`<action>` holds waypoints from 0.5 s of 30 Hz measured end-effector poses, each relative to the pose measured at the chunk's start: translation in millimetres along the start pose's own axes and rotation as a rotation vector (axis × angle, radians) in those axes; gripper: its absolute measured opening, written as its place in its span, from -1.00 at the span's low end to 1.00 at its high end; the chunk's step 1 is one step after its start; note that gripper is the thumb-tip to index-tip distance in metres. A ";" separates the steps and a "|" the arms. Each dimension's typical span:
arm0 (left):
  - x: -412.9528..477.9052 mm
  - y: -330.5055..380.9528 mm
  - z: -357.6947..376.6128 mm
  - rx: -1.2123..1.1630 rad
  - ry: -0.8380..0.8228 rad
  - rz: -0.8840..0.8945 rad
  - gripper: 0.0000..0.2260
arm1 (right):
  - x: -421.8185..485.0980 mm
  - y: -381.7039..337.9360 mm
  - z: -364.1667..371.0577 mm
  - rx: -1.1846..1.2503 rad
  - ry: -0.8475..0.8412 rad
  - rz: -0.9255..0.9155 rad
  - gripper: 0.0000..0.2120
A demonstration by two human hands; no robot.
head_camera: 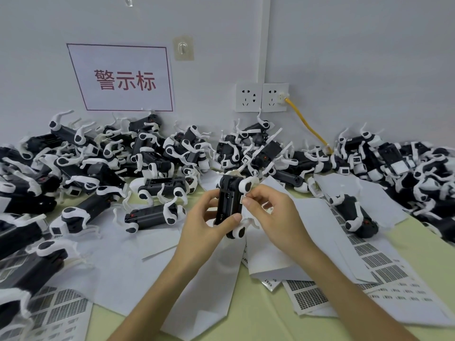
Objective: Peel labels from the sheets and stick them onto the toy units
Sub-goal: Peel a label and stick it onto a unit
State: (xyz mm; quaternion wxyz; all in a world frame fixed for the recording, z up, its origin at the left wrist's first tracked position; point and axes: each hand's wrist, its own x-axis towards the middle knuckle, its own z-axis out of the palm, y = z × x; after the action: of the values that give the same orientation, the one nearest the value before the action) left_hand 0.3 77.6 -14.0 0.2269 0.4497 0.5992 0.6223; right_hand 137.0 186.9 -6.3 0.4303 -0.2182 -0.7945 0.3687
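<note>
Sign (123,78): 警示标; left hand (205,219) grips toy unit (229,203), right hand (273,214) pinches label (244,199).

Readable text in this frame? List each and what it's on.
"警示标": red print on the white wall sign.
Label sheets: print too small to read.
Label pinched in the right hand, at the held toy unit: too small to read.

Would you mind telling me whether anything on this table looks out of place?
Nothing looks damaged, but the white label sheets lie overlapped and creased on the pale green table, with black-and-white toy dog units heaped in tangled piles partly over them.
</note>
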 end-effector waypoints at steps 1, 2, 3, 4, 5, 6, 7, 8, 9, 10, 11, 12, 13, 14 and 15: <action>0.0 -0.1 0.0 0.004 0.000 0.004 -0.64 | 0.2 0.5 0.0 0.000 0.001 0.000 -0.82; -0.2 -0.1 -0.2 0.008 0.000 0.008 -0.63 | 0.2 1.1 0.0 0.000 0.000 0.000 -0.81; -0.3 -0.1 -0.2 0.012 -0.001 0.012 -0.63 | 0.2 1.4 -0.1 -0.001 -0.001 -0.003 -0.81; -0.4 -0.1 -0.3 0.017 -0.001 0.016 -0.64 | 0.2 1.7 -0.3 -0.002 -0.002 -0.007 -0.81; -0.5 -0.1 -0.2 0.020 -0.001 0.020 -0.64 | 0.2 1.9 -0.5 -0.003 -0.003 -0.011 -0.81; -0.8 -0.1 -0.3 0.023 0.000 0.024 -0.64 | 0.3 2.0 -0.6 -0.004 -0.003 -0.017 -0.81; -1.1 0.0 -0.2 0.025 0.001 0.027 -0.64 | 0.4 2.1 -0.5 -0.005 -0.002 -0.021 -0.82; -1.3 0.2 -0.2 0.027 0.002 0.031 -0.64 | 0.3 2.4 -0.5 -0.006 0.000 -0.023 -0.82; -1.3 0.5 0.0 0.028 0.003 0.035 -0.64 | 0.4 2.7 -0.3 -0.007 0.002 -0.022 -0.81; -1.4 0.8 0.1 0.030 0.004 0.039 -0.63 | 0.6 3.0 -0.1 -0.007 0.004 -0.020 -0.80; -1.3 1.0 0.4 0.034 0.006 0.042 -0.62 | 0.7 3.3 0.0 -0.007 0.005 -0.020 -0.78; -1.3 1.0 0.4 0.042 0.009 0.045 -0.62 | 0.9 3.6 0.1 -0.009 0.005 -0.021 -0.77; -1.3 1.0 0.5 0.050 0.011 0.049 -0.61 | 0.9 3.9 0.1 -0.012 0.005 -0.023 -0.76; -1.5 0.8 0.5 0.052 0.011 0.052 -0.61 | 1.0 4.2 0.2 -0.013 0.005 -0.023 -0.76; -1.7 0.5 0.6 0.049 0.010 0.054 -0.60 | 1.0 4.6 0.2 -0.012 0.006 -0.023 -0.75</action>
State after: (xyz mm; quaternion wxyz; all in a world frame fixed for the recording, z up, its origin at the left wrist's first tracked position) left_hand 1.7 76.4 -14.1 0.1956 0.4680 0.6032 0.6156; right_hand 136.3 190.4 -9.5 0.4353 -0.2127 -0.7980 0.3584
